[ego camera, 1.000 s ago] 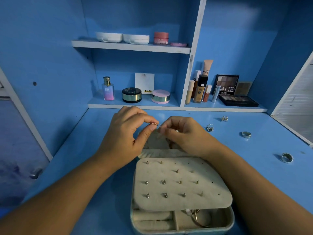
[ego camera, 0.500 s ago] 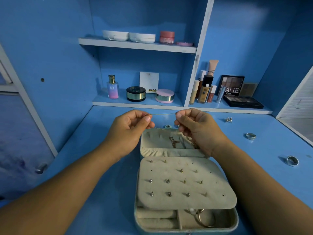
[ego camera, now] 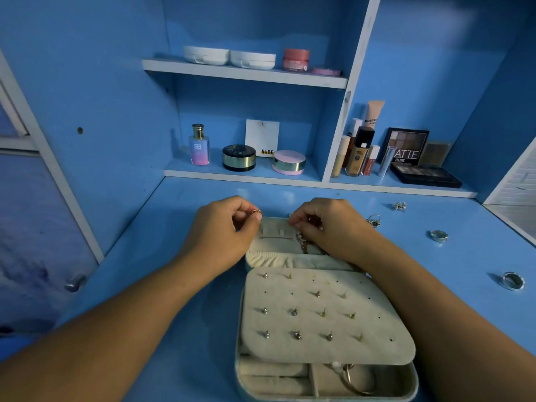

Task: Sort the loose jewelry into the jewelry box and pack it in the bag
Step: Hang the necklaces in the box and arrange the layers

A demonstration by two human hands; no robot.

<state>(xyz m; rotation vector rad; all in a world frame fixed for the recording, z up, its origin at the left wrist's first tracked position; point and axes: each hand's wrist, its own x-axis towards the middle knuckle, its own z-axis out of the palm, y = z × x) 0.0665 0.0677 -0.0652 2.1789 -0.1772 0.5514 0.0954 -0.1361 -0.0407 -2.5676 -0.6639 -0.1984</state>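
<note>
An open jewelry box [ego camera: 406, 385] lies on the blue desk, its cream earring panel [ego camera: 324, 314] studded with several earrings. Behind the panel lies the lid [ego camera: 275, 252], lined in cream with small hook tabs. My left hand [ego camera: 223, 236] pinches a thin gold chain end [ego camera: 256, 212] over the lid's left side. My right hand [ego camera: 327, 227] pinches the other end at the lid's hooks; a gold necklace [ego camera: 303, 243] hangs below it. Loose rings lie to the right: a stone ring [ego camera: 373, 220], a silver band [ego camera: 438, 235], another band [ego camera: 513, 280], and earrings [ego camera: 400, 205].
Shelves at the back hold a perfume bottle [ego camera: 199, 146], compacts [ego camera: 239, 158], foundation bottles [ego camera: 358, 152] and eyeshadow palettes [ego camera: 425, 175]. A cupboard wall rises on the left, a white slatted panel on the right. No bag is in view.
Both hands spread the chain apart half a second ago, then came down onto the lid; the right hand now works at the hooks.
</note>
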